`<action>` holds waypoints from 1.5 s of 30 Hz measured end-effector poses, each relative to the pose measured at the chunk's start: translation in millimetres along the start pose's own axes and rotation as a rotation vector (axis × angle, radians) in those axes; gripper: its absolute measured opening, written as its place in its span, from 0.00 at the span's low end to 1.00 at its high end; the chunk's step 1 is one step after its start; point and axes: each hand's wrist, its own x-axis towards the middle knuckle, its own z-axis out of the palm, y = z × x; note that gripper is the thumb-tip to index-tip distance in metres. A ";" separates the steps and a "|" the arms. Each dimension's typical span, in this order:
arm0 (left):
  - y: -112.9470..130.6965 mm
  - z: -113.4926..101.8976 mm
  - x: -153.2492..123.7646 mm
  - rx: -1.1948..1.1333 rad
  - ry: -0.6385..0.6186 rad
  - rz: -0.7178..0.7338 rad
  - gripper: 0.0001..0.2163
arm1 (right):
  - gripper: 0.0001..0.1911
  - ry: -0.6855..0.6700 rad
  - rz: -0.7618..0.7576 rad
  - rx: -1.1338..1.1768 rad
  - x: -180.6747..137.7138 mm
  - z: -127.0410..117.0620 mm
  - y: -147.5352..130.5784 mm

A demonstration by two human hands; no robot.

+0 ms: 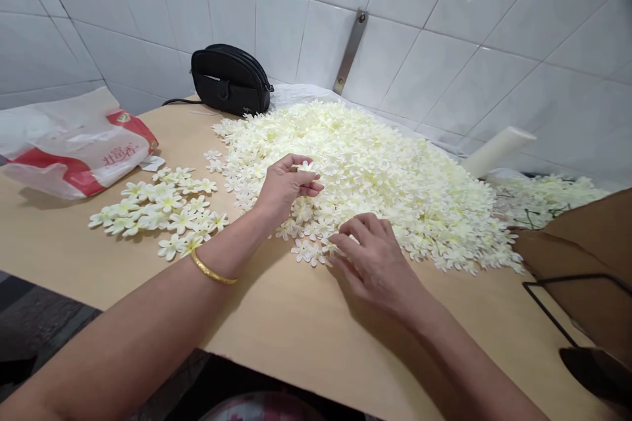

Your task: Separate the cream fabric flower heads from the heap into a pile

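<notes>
The left hand pinches one cream flower above the big flower heap at mid-tabletop. The right hand, fingers loosely curled, touches flowers at the heap's near edge. A smaller flower cluster lies toward the left edge.

A tan table carries a big heap of cream flowers mid-surface, a smaller flower cluster toward its left edge, a plastic bag and a black pouch along the far edge
</notes>
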 end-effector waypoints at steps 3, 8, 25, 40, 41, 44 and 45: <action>2.1 -0.5 -0.8 -0.008 0.012 -0.017 0.10 | 0.06 -0.038 0.037 -0.032 -5.6 7.3 -6.1; 1.5 -2.8 2.3 -0.061 0.058 0.001 0.08 | 0.08 0.055 0.122 0.092 -6.8 11.8 -3.1; -3.1 -4.8 2.2 -0.056 -0.033 -0.020 0.08 | 0.09 0.209 0.182 0.045 50.7 25.0 5.0; -14.2 20.7 -26.3 0.225 -0.310 -0.077 0.17 | 0.11 0.497 0.389 0.731 16.5 10.4 6.3; -14.4 20.8 -26.4 0.242 -0.303 -0.077 0.17 | 0.11 0.491 0.402 0.770 16.9 11.8 6.1; -15.7 21.9 -27.0 0.282 -0.293 -0.090 0.18 | 0.09 0.474 0.475 0.892 16.9 13.1 7.4; -16.2 22.6 -27.6 0.291 -0.297 -0.102 0.19 | 0.09 0.468 0.503 0.934 16.7 12.4 8.2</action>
